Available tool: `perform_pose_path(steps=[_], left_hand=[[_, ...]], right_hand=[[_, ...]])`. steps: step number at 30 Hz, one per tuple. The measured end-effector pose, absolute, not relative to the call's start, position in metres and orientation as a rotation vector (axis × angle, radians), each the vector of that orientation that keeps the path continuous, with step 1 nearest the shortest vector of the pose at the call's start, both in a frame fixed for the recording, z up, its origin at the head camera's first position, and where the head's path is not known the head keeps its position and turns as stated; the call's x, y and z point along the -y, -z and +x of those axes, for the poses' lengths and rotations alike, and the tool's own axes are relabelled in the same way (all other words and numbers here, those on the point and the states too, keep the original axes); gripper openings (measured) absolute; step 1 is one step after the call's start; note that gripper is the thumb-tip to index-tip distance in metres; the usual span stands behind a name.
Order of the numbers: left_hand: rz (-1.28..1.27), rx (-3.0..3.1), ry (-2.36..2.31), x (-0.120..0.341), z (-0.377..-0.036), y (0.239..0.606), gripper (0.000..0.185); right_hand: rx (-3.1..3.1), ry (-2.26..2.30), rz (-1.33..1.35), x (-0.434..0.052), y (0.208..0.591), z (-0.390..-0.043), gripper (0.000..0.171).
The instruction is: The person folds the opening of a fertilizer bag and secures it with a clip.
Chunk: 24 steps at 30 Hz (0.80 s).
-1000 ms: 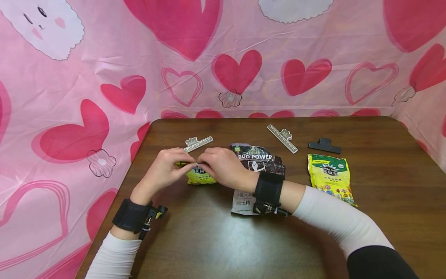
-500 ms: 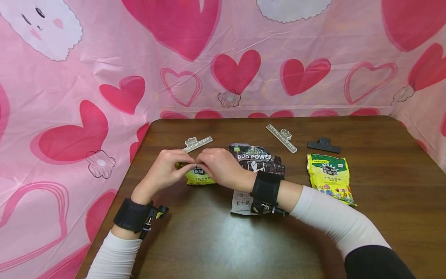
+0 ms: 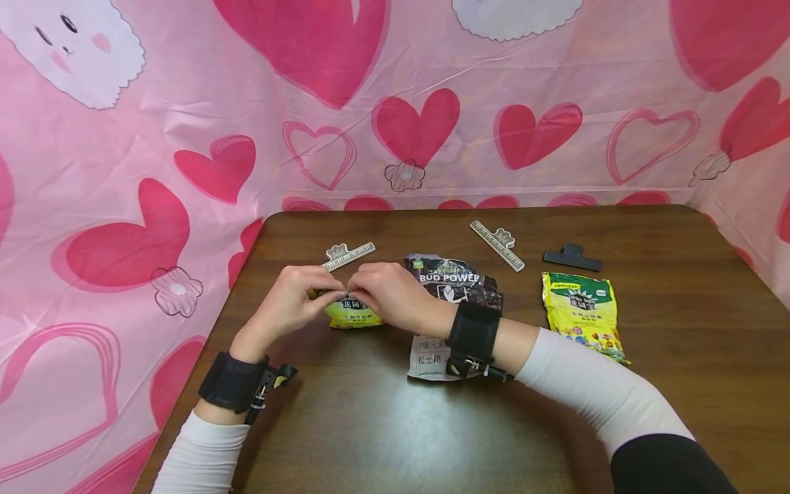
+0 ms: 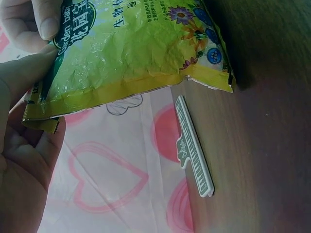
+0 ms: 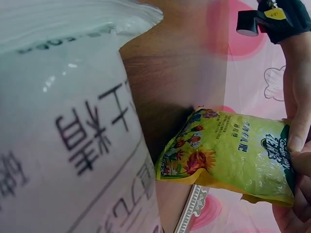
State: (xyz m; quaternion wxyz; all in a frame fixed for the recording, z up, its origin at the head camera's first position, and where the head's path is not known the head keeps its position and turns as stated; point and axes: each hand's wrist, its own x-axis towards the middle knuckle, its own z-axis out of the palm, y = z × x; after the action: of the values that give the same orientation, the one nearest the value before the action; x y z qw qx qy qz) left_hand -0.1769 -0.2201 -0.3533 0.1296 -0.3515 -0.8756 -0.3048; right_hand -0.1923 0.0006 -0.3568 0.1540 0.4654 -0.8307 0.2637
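Note:
A small yellow-and-green "Garden baby" fertilizer bag (image 3: 354, 318) stands raised at the left of the table, its green top edge folded over. My left hand (image 3: 296, 296) pinches that top edge from the left, thumb in front and fingers behind. From the right, my right hand (image 3: 393, 296) pinches the same edge, the fingertips of both hands nearly meeting. The left wrist view shows the bag (image 4: 131, 58) with flowers printed at its lower end. Much of the folded top is hidden by fingers.
A dark-and-white "BUD POWER" bag (image 3: 428, 357) lies under my right forearm. Another yellow-green bag (image 3: 583, 312) lies to the right. Behind are a piano-key clip (image 3: 348, 256), a second such clip (image 3: 497, 244) and a black clip (image 3: 572, 258). A heart-print cloth (image 3: 420, 123) hangs around the table.
Both hands keep their pinch at the bag's top with only slight finger movement. The whole head view has drifted a little.

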Motion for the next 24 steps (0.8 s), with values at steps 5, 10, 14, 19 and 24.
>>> perform_pose_path(steps=[5, 10, 14, 19, 24], left_hand=[[-1.012, 2.571, 0.903, 0.221, -0.176, 0.352, 0.016], [-0.994, 2.587, 0.913, 0.222, -0.175, 0.351, 0.016], [-0.976, 2.596, 0.927, 0.223, -0.175, 0.351, 0.016], [-0.966, 2.575, 0.934, 0.224, -0.176, 0.354, 0.015], [-0.963, 2.54, 0.939, 0.224, -0.177, 0.355, 0.016]], right_hand=[[2.415, -0.738, 1.336, -0.003, 0.354, -0.191, 0.009], [2.441, -0.724, 1.33, -0.007, 0.353, -0.191, 0.01], [2.447, -0.723, 1.321, -0.009, 0.353, -0.19, 0.01], [2.458, -0.719, 1.314, -0.011, 0.354, -0.189, 0.011], [2.462, -0.741, 1.31, -0.012, 0.355, -0.19, 0.009]])
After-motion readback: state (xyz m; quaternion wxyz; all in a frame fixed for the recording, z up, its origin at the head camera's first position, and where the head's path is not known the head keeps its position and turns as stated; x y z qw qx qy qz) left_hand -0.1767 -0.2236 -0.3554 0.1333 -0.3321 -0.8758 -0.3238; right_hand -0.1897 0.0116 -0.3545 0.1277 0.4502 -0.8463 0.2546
